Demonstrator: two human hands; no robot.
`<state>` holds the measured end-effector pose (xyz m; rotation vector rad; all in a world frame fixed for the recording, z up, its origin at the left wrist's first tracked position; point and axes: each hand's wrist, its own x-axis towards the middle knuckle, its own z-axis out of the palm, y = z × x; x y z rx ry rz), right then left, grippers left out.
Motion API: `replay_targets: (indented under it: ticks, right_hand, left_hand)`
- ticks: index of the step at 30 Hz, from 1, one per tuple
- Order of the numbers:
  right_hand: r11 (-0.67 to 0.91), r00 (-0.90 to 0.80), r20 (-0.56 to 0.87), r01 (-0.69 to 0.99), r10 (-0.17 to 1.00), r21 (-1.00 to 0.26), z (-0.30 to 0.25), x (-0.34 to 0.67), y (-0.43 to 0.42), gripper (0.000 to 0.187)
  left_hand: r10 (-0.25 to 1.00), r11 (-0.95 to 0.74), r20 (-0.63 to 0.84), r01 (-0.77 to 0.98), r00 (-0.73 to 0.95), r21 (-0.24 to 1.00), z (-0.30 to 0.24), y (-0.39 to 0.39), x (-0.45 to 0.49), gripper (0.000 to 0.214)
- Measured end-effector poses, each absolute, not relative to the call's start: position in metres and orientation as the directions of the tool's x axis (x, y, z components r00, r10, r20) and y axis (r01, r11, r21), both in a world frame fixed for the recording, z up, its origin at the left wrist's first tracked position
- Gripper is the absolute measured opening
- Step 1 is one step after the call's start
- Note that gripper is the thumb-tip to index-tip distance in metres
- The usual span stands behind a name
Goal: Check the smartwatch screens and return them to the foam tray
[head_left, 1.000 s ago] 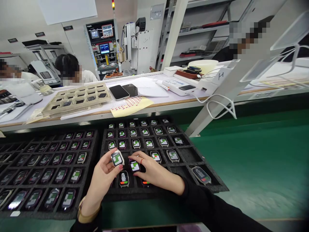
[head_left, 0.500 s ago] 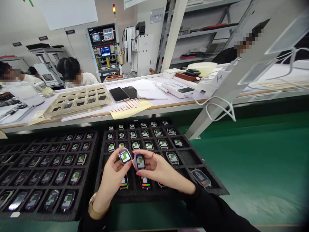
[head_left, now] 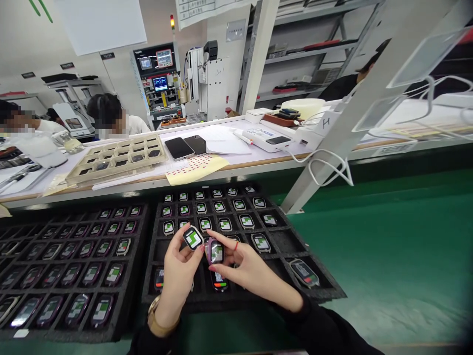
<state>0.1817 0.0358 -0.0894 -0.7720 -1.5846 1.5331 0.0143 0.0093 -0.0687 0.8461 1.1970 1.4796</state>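
My left hand (head_left: 182, 268) pinches a white-cased smartwatch body (head_left: 192, 238) with a lit green and white screen, held above the right black foam tray (head_left: 281, 240). My right hand (head_left: 247, 268) grips a purple-cased watch body (head_left: 215, 251) right beside it, screen facing me. Both watches hover over the tray's near rows. Under my hands a watch with a red and green bar (head_left: 219, 284) lies in its pocket.
A second black foam tray (head_left: 74, 266) full of watches lies to the left. Behind stands a white bench with a beige tray (head_left: 114, 157), two phones (head_left: 186, 146), a yellow sticker sheet (head_left: 195, 167) and a white post (head_left: 325, 143). Green conveyor belt (head_left: 388, 246) runs right. Other people sit behind the bench.
My right hand lifted a purple watch out of the tray and brought it up beside the white watch in my left hand. Both hands rose slightly.
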Motion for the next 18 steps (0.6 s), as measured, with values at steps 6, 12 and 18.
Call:
replay_targets:
  ticks: [6,12,18]
  right_hand:
    - [0.204,-0.448,0.207,-0.056,0.87,-0.977,-0.094,0.18,0.035,0.058]
    - [0.237,-0.4,0.244,-0.067,0.884,-0.969,-0.097,0.181,0.034,0.05]
    - [0.516,-0.279,0.487,0.04,0.828,-0.855,-0.104,0.183,0.032,0.042]
  left_hand:
    - [0.962,-0.007,-0.059,-0.241,-0.267,0.971,-0.069,0.008,0.016,0.064]
    - [0.969,0.0,-0.059,-0.238,-0.241,0.971,-0.071,0.008,0.017,0.066]
    - [0.964,0.002,-0.072,-0.264,-0.256,0.965,-0.073,0.011,0.02,0.061]
